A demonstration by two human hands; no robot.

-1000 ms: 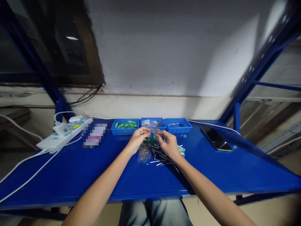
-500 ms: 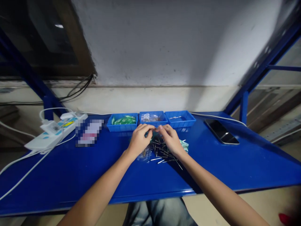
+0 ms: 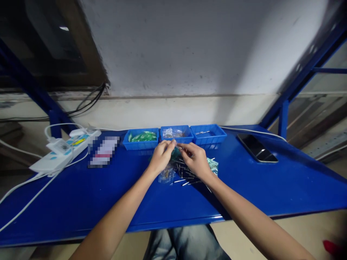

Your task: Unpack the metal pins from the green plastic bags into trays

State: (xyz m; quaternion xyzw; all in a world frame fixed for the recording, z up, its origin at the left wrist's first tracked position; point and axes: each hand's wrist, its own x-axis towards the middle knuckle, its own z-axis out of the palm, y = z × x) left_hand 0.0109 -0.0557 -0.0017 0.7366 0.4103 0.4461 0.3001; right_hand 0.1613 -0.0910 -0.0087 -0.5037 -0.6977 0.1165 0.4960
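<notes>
My left hand [image 3: 162,156] and my right hand [image 3: 197,159] meet above the middle of the table, fingertips almost touching. Each is closed in a pinch; whatever small thing lies between the fingers is too blurred to name. Below them spreads a loose pile of thin metal pins [image 3: 187,181], which look like blind rivets, partly hidden by my right hand. A clear plastic bag [image 3: 166,174] with brass-coloured pieces inside lies under my left wrist. Green-tinted plastic packaging [image 3: 213,165] shows beside my right wrist.
Three blue bins stand in a row behind my hands: one with green packets [image 3: 143,136], the middle bin [image 3: 177,139] with clear packets, the right bin [image 3: 211,139] with a few pins. A phone [image 3: 257,148] lies right; a power strip [image 3: 63,150] with white cables lies left.
My left thumb has come up and straightened against the fingers. My right fingers have curled in more, with the hand slightly lower. The view has shifted a little.
</notes>
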